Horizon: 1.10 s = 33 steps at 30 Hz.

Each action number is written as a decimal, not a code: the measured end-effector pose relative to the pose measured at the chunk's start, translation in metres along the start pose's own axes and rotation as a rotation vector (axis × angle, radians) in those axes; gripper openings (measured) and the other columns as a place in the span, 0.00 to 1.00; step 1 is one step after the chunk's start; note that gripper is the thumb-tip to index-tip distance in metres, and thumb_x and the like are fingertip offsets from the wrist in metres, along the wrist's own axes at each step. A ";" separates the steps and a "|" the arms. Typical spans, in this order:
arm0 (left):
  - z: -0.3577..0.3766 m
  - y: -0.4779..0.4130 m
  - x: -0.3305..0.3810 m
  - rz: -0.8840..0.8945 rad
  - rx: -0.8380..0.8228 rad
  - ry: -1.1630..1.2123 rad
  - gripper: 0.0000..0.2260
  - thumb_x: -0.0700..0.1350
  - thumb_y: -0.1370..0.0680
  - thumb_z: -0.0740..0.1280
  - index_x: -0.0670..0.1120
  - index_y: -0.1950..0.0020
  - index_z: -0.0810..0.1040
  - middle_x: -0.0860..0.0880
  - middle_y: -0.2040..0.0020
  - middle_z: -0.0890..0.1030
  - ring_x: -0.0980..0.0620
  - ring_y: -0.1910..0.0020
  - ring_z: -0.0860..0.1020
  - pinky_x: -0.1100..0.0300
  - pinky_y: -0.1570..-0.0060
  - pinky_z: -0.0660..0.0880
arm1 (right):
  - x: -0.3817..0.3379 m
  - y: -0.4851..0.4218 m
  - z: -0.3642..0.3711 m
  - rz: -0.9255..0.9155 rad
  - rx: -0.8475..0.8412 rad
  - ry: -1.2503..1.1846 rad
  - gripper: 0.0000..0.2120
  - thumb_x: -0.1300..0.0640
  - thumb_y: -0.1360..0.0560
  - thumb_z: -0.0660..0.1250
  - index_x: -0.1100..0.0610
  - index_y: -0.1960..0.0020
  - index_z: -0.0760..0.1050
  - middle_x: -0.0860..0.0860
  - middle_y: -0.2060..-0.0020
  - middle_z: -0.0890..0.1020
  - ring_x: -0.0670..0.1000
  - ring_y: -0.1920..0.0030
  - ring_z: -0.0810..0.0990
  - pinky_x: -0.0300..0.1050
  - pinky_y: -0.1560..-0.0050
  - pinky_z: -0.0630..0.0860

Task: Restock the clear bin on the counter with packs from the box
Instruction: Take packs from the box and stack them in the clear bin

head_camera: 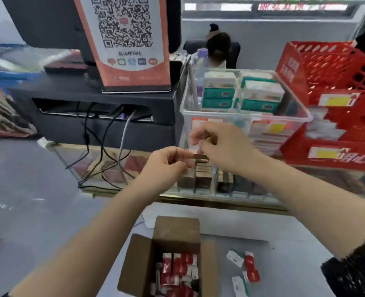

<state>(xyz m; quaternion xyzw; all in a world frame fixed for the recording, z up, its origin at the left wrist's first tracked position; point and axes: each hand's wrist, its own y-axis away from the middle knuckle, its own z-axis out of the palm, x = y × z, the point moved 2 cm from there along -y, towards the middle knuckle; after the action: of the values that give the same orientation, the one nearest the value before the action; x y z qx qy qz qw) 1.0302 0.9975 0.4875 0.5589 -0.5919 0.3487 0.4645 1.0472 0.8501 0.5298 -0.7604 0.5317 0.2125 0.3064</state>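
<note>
Appears placing step: L hand (168,166) & R hand (226,146), fingers curled, pinch small dark item (201,156) in front of clear bin (246,120); next needs lift over rim, then box (177,232) repick.

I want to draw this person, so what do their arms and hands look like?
The left hand and the right hand are bare: no gloves. The forearms are bare too. A dark sleeve flecked with white covers the right arm only near the elbow.
</note>
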 end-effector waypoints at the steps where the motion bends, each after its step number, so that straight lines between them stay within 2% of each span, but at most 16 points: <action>1: 0.002 0.000 -0.013 -0.017 -0.006 0.002 0.11 0.34 0.23 0.62 0.48 0.51 0.80 0.49 0.56 0.83 0.55 0.59 0.78 0.61 0.57 0.75 | 0.005 0.007 0.019 0.017 -0.028 0.005 0.11 0.65 0.27 0.64 0.52 0.51 0.80 0.42 0.60 0.79 0.45 0.58 0.78 0.25 0.56 0.69; 4: 0.008 0.001 -0.054 -0.077 -0.004 -0.011 0.09 0.37 0.24 0.64 0.49 0.54 0.80 0.46 0.57 0.83 0.50 0.59 0.78 0.54 0.56 0.75 | 0.024 0.024 0.071 0.133 -0.071 -0.029 0.12 0.63 0.27 0.63 0.50 0.49 0.80 0.44 0.57 0.80 0.45 0.52 0.77 0.38 0.48 0.74; 6: 0.013 0.000 -0.083 -0.127 0.011 -0.009 0.09 0.37 0.24 0.63 0.49 0.53 0.81 0.47 0.58 0.84 0.46 0.59 0.80 0.53 0.56 0.75 | 0.039 0.033 0.101 0.227 -0.066 -0.127 0.12 0.63 0.26 0.63 0.50 0.48 0.78 0.45 0.55 0.79 0.47 0.49 0.78 0.44 0.45 0.75; 9: 0.024 0.001 -0.128 -0.218 0.060 0.005 0.08 0.40 0.23 0.64 0.49 0.49 0.80 0.45 0.55 0.84 0.44 0.54 0.82 0.54 0.58 0.78 | 0.058 0.048 0.145 0.360 -0.090 -0.249 0.11 0.61 0.23 0.61 0.52 0.43 0.76 0.47 0.48 0.79 0.49 0.46 0.78 0.47 0.44 0.76; 14: 0.056 0.004 -0.214 -0.357 0.111 -0.009 0.11 0.42 0.23 0.64 0.47 0.42 0.78 0.46 0.53 0.83 0.47 0.55 0.82 0.49 0.50 0.80 | 0.109 0.083 0.219 0.620 -0.122 -0.356 0.14 0.54 0.20 0.58 0.49 0.36 0.72 0.48 0.41 0.77 0.50 0.42 0.76 0.49 0.39 0.73; 18: 0.087 0.010 -0.296 -0.453 0.055 -0.044 0.13 0.41 0.24 0.62 0.47 0.40 0.75 0.46 0.48 0.81 0.47 0.52 0.82 0.48 0.49 0.80 | 0.158 0.119 0.272 0.783 -0.148 -0.526 0.15 0.53 0.18 0.53 0.51 0.34 0.71 0.47 0.41 0.75 0.47 0.45 0.74 0.49 0.39 0.73; 20: 0.102 0.014 -0.341 -0.496 0.049 -0.056 0.14 0.41 0.23 0.62 0.46 0.38 0.75 0.47 0.50 0.81 0.49 0.55 0.81 0.51 0.52 0.81 | 0.186 0.138 0.299 0.860 -0.175 -0.580 0.14 0.54 0.18 0.52 0.50 0.35 0.71 0.48 0.42 0.75 0.52 0.43 0.75 0.54 0.39 0.75; 22: 0.117 0.018 -0.385 -0.534 0.048 -0.070 0.13 0.40 0.22 0.61 0.47 0.39 0.76 0.49 0.55 0.81 0.50 0.62 0.79 0.56 0.59 0.78 | 0.214 0.157 0.328 0.937 -0.192 -0.638 0.11 0.55 0.18 0.51 0.47 0.43 0.71 0.52 0.45 0.76 0.55 0.44 0.77 0.56 0.45 0.78; 24: 0.131 0.020 -0.431 -0.584 0.036 -0.084 0.13 0.40 0.22 0.60 0.47 0.40 0.76 0.51 0.56 0.80 0.52 0.65 0.77 0.59 0.63 0.75 | 0.241 0.175 0.356 0.989 -0.201 -0.650 0.10 0.55 0.18 0.51 0.46 0.48 0.70 0.53 0.44 0.76 0.54 0.44 0.76 0.51 0.53 0.80; 26: 0.144 0.020 -0.476 -0.621 0.006 -0.107 0.12 0.40 0.23 0.61 0.46 0.41 0.77 0.50 0.55 0.82 0.51 0.61 0.80 0.58 0.58 0.78 | 0.268 0.189 0.384 1.029 -0.192 -0.664 0.10 0.54 0.18 0.51 0.47 0.47 0.71 0.51 0.45 0.76 0.54 0.43 0.76 0.50 0.51 0.79; 29: 0.162 0.013 -0.538 -0.630 -0.044 -0.225 0.11 0.42 0.22 0.61 0.46 0.43 0.80 0.48 0.50 0.83 0.49 0.51 0.81 0.55 0.49 0.79 | 0.305 0.204 0.423 1.086 -0.182 -0.706 0.13 0.55 0.18 0.51 0.49 0.38 0.72 0.47 0.49 0.74 0.48 0.48 0.76 0.52 0.45 0.79; 31: 0.175 0.004 -0.575 -0.611 -0.115 -0.359 0.12 0.42 0.22 0.60 0.46 0.42 0.79 0.48 0.46 0.82 0.48 0.46 0.80 0.57 0.46 0.77 | 0.323 0.211 0.444 1.123 -0.189 -0.728 0.13 0.55 0.18 0.53 0.50 0.38 0.72 0.49 0.49 0.75 0.48 0.51 0.75 0.50 0.49 0.79; 33: 0.193 -0.006 -0.609 -0.590 -0.248 -0.492 0.13 0.40 0.21 0.59 0.45 0.39 0.78 0.47 0.42 0.80 0.49 0.42 0.78 0.59 0.43 0.75 | 0.338 0.215 0.462 1.130 -0.201 -0.705 0.11 0.56 0.18 0.53 0.49 0.45 0.74 0.54 0.46 0.76 0.51 0.48 0.77 0.46 0.55 0.78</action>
<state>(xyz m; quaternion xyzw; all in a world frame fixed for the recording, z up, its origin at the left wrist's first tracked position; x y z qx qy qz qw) 0.9709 1.0224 -0.1483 0.7113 -0.5373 -0.0177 0.4528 0.9630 0.8880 -0.0747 -0.2755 0.6937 0.6241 0.2309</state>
